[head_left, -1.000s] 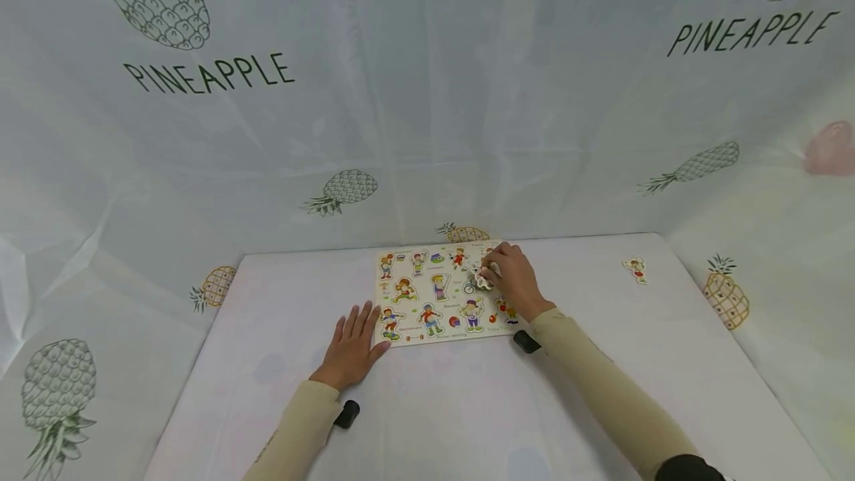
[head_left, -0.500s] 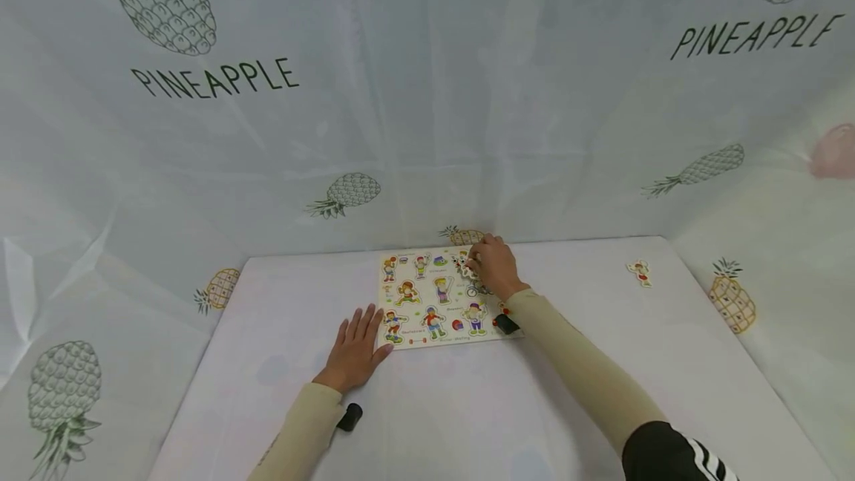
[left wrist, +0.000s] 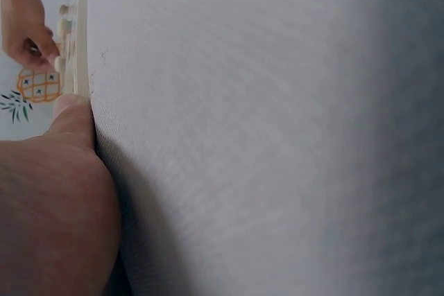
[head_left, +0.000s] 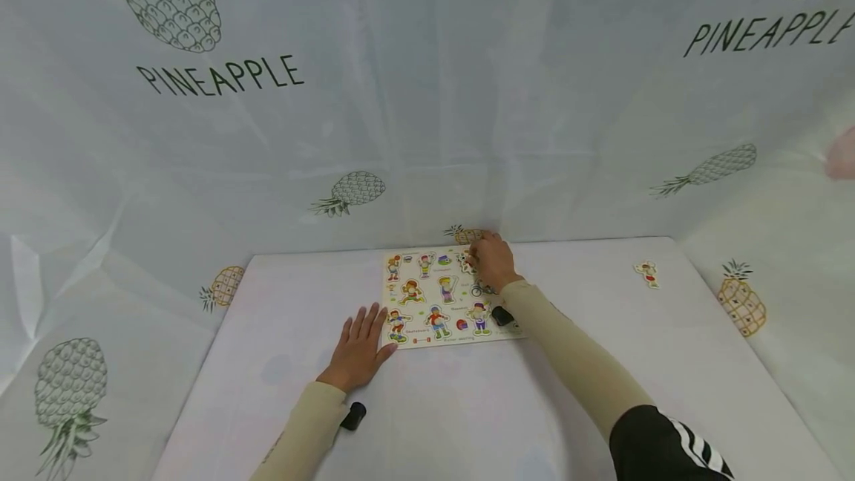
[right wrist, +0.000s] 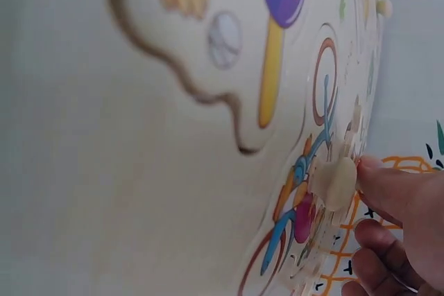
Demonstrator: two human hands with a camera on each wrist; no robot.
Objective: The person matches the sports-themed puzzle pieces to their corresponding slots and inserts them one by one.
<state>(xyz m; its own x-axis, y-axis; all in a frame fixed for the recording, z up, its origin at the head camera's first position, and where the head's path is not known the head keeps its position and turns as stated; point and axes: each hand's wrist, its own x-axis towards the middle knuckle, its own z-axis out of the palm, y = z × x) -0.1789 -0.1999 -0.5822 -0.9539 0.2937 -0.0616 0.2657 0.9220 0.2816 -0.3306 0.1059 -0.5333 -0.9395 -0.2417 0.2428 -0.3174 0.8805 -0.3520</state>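
A wooden peg puzzle board [head_left: 427, 310] with sports figures lies at the back middle of the table. My right hand [head_left: 493, 261] is over its upper right part, fingers curled, and pinches a puzzle piece [head_left: 465, 264] by its small wooden knob, close over the board. In the left wrist view the right hand [left wrist: 31, 39] has finger and thumb at a knob [left wrist: 60, 64]. My left hand [head_left: 357, 350] lies flat with spread fingers, fingertips and thumb at the board's left edge. The right wrist view shows a bicycle figure [right wrist: 283, 230] and an uncovered recess [right wrist: 173, 67] with a printed picture.
One loose puzzle piece [head_left: 646, 274] lies on the table [head_left: 588, 295] far to the right. A pineapple-printed cloth [head_left: 427, 95] rises directly behind the table and along its sides.
My right hand has moved left and slightly toward the back with the puzzle piece, from above the bicycle figure to the board's upper part. My left hand has stayed at the board's edge.
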